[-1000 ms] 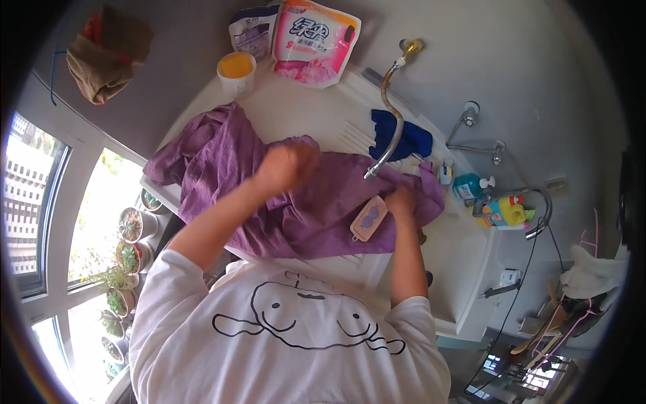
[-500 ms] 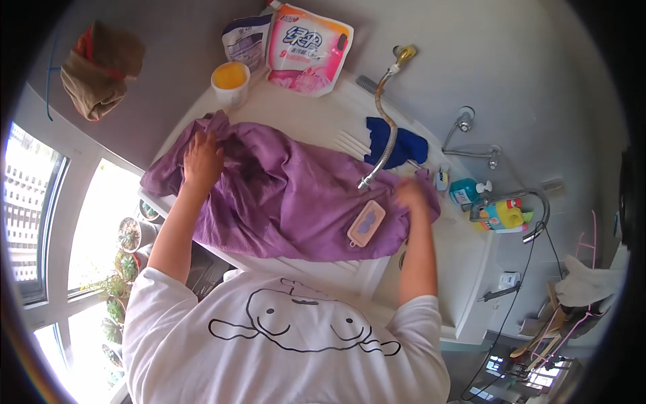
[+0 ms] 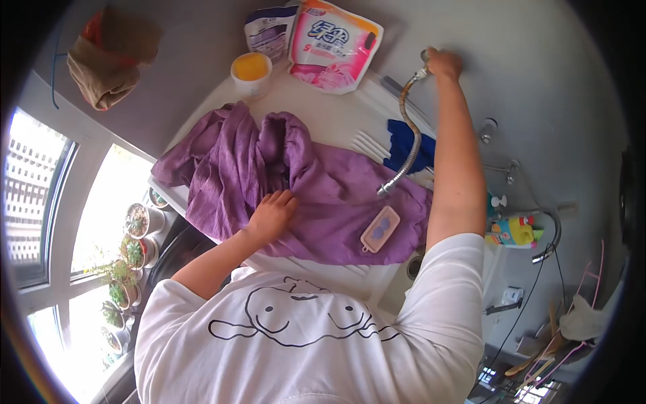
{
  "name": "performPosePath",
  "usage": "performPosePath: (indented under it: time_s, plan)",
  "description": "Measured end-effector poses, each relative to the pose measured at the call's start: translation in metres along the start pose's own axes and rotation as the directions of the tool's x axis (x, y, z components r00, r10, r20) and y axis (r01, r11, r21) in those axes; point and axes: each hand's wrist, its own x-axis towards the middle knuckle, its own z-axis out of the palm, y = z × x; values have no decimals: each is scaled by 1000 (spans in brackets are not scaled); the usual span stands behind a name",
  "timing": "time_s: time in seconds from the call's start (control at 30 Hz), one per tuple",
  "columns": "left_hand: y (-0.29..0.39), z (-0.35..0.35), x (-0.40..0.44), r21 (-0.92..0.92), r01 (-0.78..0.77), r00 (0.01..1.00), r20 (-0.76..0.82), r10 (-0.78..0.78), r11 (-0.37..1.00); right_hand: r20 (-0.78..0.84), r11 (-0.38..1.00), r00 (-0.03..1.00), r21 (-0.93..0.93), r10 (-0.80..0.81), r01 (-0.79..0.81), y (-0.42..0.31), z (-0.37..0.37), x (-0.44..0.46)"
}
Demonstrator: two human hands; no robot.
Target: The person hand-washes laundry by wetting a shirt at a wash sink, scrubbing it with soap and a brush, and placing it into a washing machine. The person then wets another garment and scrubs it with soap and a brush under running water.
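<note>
A wet-looking purple garment (image 3: 350,172) lies bunched over the white washboard sink (image 3: 202,114), its left part gathered in folds. My left hand (image 3: 272,214) is at its near edge, fingers bent into the fabric. High on the wall, my right hand (image 3: 444,63) is closed around the tap (image 3: 422,71), hiding most of its handle. From the tap a flexible metal hose (image 3: 412,145) hangs down over the garment, and no water shows at its end. On the cloth rests a pink oblong brush-like item (image 3: 381,229) with a purple pattern.
Behind the garment stand a pink detergent pouch (image 3: 334,50), a second pouch (image 3: 268,34) and a white tub (image 3: 251,75) with yellow contents. A blue cloth (image 3: 408,145) lies by the hose. A yellow bottle (image 3: 515,231) is at right; potted plants (image 3: 142,221) line the window.
My right hand has risen from the garment's right end to the wall tap. My left hand has moved right and nearer, and the garment's left part is now bunched up more.
</note>
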Motion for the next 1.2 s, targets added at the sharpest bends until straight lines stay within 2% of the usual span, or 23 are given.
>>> performPosePath:
  time_s: [0.1,0.13,0.2,0.23,0.27,0.4,0.5,0.57,0.63,0.67,0.73,0.8,0.83,0.9,0.93,0.97,1.0,1.03,1.07,1.1,1.13,1.17,1.2]
  plan:
    - [2,-24,2,-114,125,977,-156,-143,985,-36,991,994,-90,-102,99,15,9,10]
    - [-2,-23,7,-114,139,976,-155,-156,984,-55,998,998,-57,-25,21,14,6,10]
    - [-16,-19,23,17,195,926,-333,-178,981,-69,998,996,-22,61,-62,23,7,11]
    - [-21,-15,31,17,194,927,-331,-178,981,-66,979,996,198,57,-43,34,11,13]
    - [-25,-10,39,67,274,938,-240,-252,959,-67,913,996,407,52,-21,43,13,17]
    - [-29,-14,61,184,412,906,20,-423,892,-65,861,996,502,-60,84,41,2,-1]
    - [-6,-72,44,-4,344,928,-147,-341,939,26,719,999,695,-28,2,41,1,-6]
    - [7,-114,23,-67,434,891,-117,-439,899,7,686,996,725,-91,58,39,-3,-14]
    - [2,-130,-6,146,453,883,58,-465,879,-42,673,996,735,-73,81,49,5,-16]
    - [-11,-120,-23,215,425,873,159,-460,879,-93,662,994,742,-59,109,53,9,-17]
    - [-19,-112,-46,280,384,851,262,-455,880,-87,595,957,798,275,-98,43,-1,-54]
    - [-12,-125,-55,100,382,867,305,-393,919,-117,592,889,783,443,-192,69,18,-93]
    - [-4,-134,-48,-3,444,876,211,-433,896,-117,657,899,723,421,-214,103,44,-105]
    - [9,-133,-21,-201,500,862,16,-507,842,250,767,934,536,254,-352,102,47,-167]
    - [13,-126,-4,-245,429,890,-54,-454,870,529,854,843,388,100,-345,115,56,-182]
    - [17,-117,14,-281,352,908,-127,-398,893,642,926,753,181,144,-331,110,53,-202]
    - [19,-99,30,-112,265,936,-211,-283,958,726,958,653,-30,216,-284,105,49,-221]
    - [18,-77,44,70,172,950,-276,-147,983,690,992,713,-65,123,-108,125,62,-231]
    - [16,-59,56,174,226,966,-169,-197,959,656,992,755,-109,22,66,146,75,-239]
    - [12,-42,66,283,262,965,-62,-255,923,649,992,760,-114,30,58,147,70,-251]
    - [2,-27,76,290,237,972,-62,-229,927,453,978,886,-119,-98,169,143,64,-264]
    - [-15,-16,82,382,230,951,106,-289,895,240,949,941,-148,-240,280,140,61,-270]
    - [-30,-12,81,464,219,892,262,-369,859,240,949,941,-148,-240,280,138,58,-269]
